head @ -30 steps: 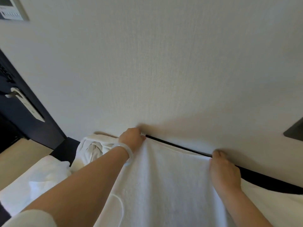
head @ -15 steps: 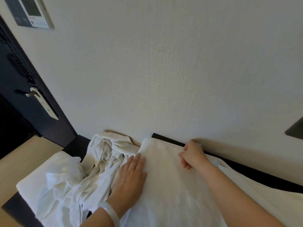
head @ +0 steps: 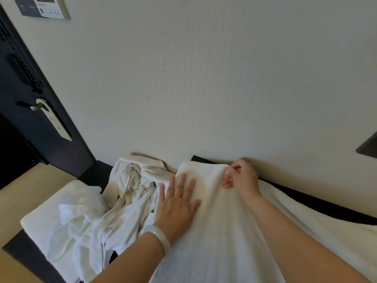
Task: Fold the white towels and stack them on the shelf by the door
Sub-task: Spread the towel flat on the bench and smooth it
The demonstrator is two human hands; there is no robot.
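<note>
A white towel (head: 216, 225) lies spread over the dark shelf (head: 318, 203), its far edge against the wall. My left hand (head: 177, 203) rests flat on the towel's left part, fingers straight, a pale bangle on the wrist. At the towel's far right corner my right hand (head: 240, 176) pinches the fabric with curled fingers. A crumpled heap of white towels (head: 130, 193) lies to the left of the spread one. Further left sits a flat folded white towel (head: 51, 213).
The pale wall (head: 204, 78) rises directly behind the shelf. A dark door (head: 24, 103) with a metal handle plate (head: 53, 119) stands at the left. A control panel (head: 44, 7) hangs on the wall at top left. Light wooden floor (head: 24, 190) shows beside the shelf.
Both hands had held the towel's far edge wide apart. My left hand has come back and now lies flat on it; my right hand has shifted left along the edge, folding the towel narrower.
</note>
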